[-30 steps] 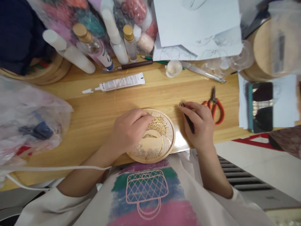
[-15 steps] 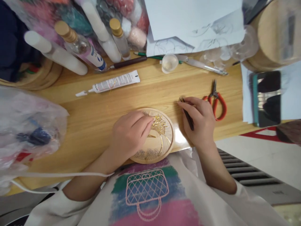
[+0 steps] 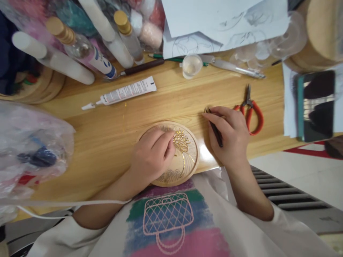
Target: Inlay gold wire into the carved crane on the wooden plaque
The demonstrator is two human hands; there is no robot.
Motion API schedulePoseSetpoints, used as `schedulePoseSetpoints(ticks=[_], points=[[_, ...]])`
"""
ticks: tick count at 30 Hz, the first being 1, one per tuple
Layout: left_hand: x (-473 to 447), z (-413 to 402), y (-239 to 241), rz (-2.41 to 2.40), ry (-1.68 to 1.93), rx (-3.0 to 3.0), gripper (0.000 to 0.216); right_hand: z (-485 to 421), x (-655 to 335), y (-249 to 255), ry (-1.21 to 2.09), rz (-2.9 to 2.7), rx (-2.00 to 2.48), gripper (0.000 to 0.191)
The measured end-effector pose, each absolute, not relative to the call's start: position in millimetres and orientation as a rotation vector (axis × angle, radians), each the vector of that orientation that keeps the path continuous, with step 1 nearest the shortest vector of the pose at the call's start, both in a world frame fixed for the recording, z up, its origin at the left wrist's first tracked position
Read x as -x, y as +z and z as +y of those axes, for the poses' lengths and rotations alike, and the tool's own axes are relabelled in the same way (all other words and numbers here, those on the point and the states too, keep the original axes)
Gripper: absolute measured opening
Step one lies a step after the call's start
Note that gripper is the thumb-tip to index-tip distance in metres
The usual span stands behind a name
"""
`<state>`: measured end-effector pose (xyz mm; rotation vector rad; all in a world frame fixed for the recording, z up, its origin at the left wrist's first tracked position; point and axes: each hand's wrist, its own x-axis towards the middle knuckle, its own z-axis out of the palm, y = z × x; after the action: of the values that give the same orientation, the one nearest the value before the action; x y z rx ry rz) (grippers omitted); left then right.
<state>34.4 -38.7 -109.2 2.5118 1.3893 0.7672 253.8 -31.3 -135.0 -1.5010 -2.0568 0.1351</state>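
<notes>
A round wooden disc with a gold wire bird design lies at the near edge of the wooden table. My left hand rests on the disc, fingers curled, fingertips pressed at the gold wire near the design's left side. My right hand sits on the table just right of the disc, fingers closed round a thin dark tool whose tip points away from me.
Red-handled pliers lie right of my right hand. A glue tube, bottles, a small cup, drawn paper sheets and a phone line the back and right. A plastic bag sits left.
My left hand has slid toward me over the disc and its fingers have curled in. The camera has shifted slightly; my right hand stays put.
</notes>
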Motion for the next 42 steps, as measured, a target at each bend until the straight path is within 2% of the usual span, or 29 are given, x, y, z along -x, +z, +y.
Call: schedulePoseSetpoints(ticks=[42], points=[[-33.3, -41.4, -115.5, 1.31, 0.801, -2.464, 0.017, -30.6, -251.1, -133.0, 0.122, -2.095, 1.522, 0.03]])
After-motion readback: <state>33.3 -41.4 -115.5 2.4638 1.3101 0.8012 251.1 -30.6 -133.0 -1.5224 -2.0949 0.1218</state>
